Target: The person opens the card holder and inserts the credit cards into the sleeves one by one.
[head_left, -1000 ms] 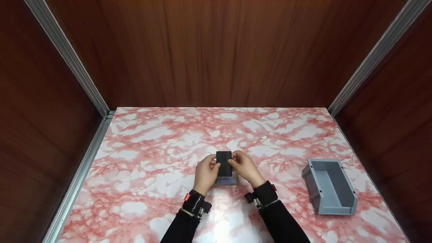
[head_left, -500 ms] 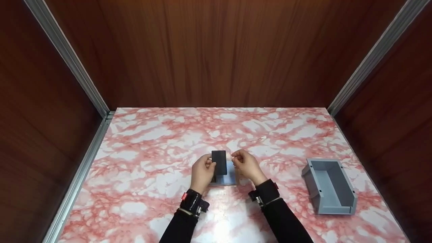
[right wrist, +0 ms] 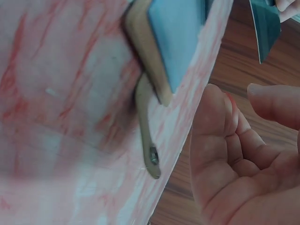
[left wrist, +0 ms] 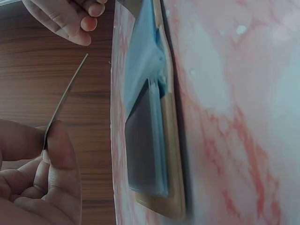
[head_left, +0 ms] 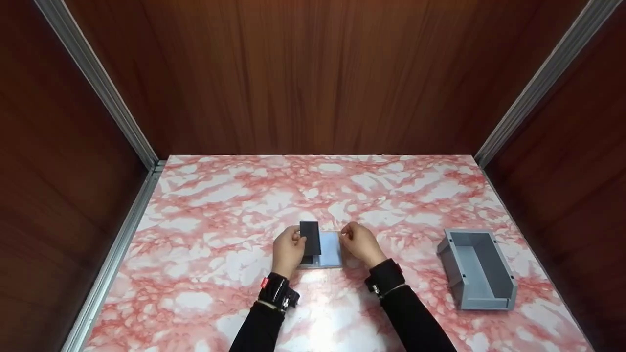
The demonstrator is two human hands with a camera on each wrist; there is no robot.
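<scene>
My left hand [head_left: 287, 248] pinches a thin dark card [head_left: 310, 238] between thumb and fingers, edge-on in the left wrist view. Below it, an opened card holder [head_left: 330, 249] lies on the table, with a tan cover [left wrist: 174, 154] and clear bluish plastic sleeves [left wrist: 143, 61]. A dark piece [left wrist: 140, 152] shows in the sleeve on the left side. A tan strap with a metal snap [right wrist: 153, 154] sticks out from the cover in the right wrist view. Beside the holder's right edge is my right hand [head_left: 362, 243], fingers loosely bent, thumb and forefinger apart, holding nothing.
A grey plastic bin [head_left: 462, 274] stands at the right of the red-and-white marbled table [head_left: 220, 205]. Dark wood panels [head_left: 313, 78] with metal corner rails enclose the back and both sides.
Both hands were on the dark card; the right has let go of it. The left hand has carried the card leftward, uncovering the bluish sleeve on the holder's right side.
</scene>
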